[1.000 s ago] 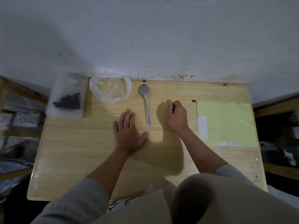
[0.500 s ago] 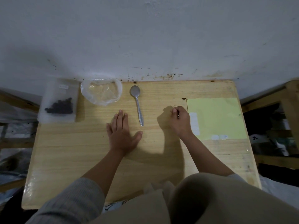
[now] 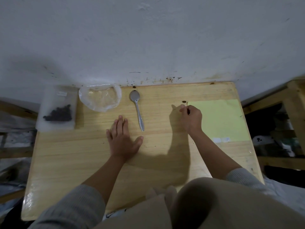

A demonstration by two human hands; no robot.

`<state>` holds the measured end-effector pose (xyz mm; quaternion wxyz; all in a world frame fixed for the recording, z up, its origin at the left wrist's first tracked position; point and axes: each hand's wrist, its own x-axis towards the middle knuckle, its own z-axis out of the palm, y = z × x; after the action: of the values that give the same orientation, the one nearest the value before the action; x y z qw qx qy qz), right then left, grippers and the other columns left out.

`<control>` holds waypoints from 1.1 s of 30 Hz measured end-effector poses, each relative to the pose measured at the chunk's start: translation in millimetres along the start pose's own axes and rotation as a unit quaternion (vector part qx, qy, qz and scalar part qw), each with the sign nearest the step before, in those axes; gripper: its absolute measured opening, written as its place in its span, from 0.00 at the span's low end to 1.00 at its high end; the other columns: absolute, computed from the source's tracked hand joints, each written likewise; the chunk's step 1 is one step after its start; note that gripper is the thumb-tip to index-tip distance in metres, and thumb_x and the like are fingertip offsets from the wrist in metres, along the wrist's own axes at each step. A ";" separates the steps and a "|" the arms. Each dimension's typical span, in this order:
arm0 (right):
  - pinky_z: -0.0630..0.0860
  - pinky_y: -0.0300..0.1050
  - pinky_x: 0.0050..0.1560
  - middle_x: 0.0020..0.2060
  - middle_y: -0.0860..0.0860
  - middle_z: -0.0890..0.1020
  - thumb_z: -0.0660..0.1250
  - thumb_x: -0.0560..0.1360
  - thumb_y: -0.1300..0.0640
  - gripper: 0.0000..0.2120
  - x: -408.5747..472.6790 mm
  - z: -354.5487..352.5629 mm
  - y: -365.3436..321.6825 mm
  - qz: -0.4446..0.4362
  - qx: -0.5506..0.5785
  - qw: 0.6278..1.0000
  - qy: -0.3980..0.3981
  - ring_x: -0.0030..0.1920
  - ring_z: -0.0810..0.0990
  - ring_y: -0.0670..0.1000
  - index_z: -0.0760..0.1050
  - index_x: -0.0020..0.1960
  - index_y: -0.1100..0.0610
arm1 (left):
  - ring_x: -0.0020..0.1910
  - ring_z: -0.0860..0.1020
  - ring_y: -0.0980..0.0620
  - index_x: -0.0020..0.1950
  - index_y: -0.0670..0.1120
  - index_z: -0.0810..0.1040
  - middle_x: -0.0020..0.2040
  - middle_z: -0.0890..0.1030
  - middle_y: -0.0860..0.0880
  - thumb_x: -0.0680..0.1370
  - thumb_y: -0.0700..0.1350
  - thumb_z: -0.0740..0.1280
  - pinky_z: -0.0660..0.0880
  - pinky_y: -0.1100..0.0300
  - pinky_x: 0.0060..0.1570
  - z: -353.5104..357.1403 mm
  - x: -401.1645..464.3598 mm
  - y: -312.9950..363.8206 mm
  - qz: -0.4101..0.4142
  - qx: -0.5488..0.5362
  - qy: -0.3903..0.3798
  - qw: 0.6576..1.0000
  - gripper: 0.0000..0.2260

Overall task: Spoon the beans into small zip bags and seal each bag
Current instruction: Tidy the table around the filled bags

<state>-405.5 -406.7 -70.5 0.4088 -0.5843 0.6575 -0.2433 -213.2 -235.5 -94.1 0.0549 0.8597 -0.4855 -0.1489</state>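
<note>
Head view: your left hand (image 3: 123,140) lies flat on the bench (image 3: 69,154); your right hand (image 3: 191,119) pinches the yellow sheet (image 3: 221,119) corner. Beans (image 3: 57,113) sit at ten o'clock, spoon (image 3: 137,109) at twelve; a quick tug could likely scatter things

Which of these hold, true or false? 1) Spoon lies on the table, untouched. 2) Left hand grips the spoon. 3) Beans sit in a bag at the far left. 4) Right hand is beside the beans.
1) True: the spoon lies on the table, no hand on it.
2) False: the left hand rests flat on the table, near the spoon's handle.
3) True: the beans sit in a bag at the far left.
4) False: the right hand is at the left edge of the yellow sheet, across the table from the beans.
</note>
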 end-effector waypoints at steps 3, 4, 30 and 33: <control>0.65 0.43 0.35 0.30 0.60 0.77 0.60 0.80 0.50 0.24 10.2 -2.1 -2.7 0.005 0.011 1.000 0.010 0.31 0.70 0.50 0.73 0.36 0.69 | 0.77 0.49 0.47 0.76 0.44 0.56 0.78 0.51 0.47 0.66 0.70 0.53 0.49 0.37 0.70 -0.7 -0.2 0.8 -0.005 0.002 -0.004 1.000 0.45; 0.66 0.42 0.36 0.32 0.60 0.79 0.59 0.80 0.50 0.24 12.7 -3.0 -3.8 0.006 0.017 1.000 0.009 0.33 0.72 0.50 0.74 0.37 0.69 | 0.77 0.50 0.47 0.76 0.44 0.56 0.78 0.52 0.47 0.66 0.70 0.53 0.49 0.38 0.70 -0.8 -0.3 1.0 -0.005 -0.001 -0.002 1.000 0.45; 0.75 0.46 0.43 0.41 0.59 0.85 0.66 0.75 0.58 0.09 34.3 -6.6 -8.7 -0.059 -0.131 0.990 0.007 0.43 0.82 0.58 0.83 0.51 0.61 | 0.75 0.56 0.42 0.74 0.43 0.60 0.77 0.57 0.44 0.68 0.69 0.56 0.57 0.34 0.66 -2.1 -1.5 -1.1 0.015 0.001 -0.001 1.000 0.42; 0.74 0.47 0.38 0.35 0.61 0.83 0.65 0.76 0.58 0.11 37.2 -4.2 -5.1 -0.069 -0.149 0.986 -0.005 0.39 0.81 0.60 0.82 0.44 0.64 | 0.75 0.55 0.43 0.74 0.43 0.59 0.77 0.56 0.44 0.68 0.69 0.56 0.56 0.34 0.67 -2.4 -1.7 -1.1 0.014 -0.002 -0.001 1.000 0.42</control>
<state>-405.5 -444.4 -73.5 0.3022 -0.6839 0.6426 -0.1671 -212.4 -233.7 -91.8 0.0578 0.8526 -0.4973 -0.1496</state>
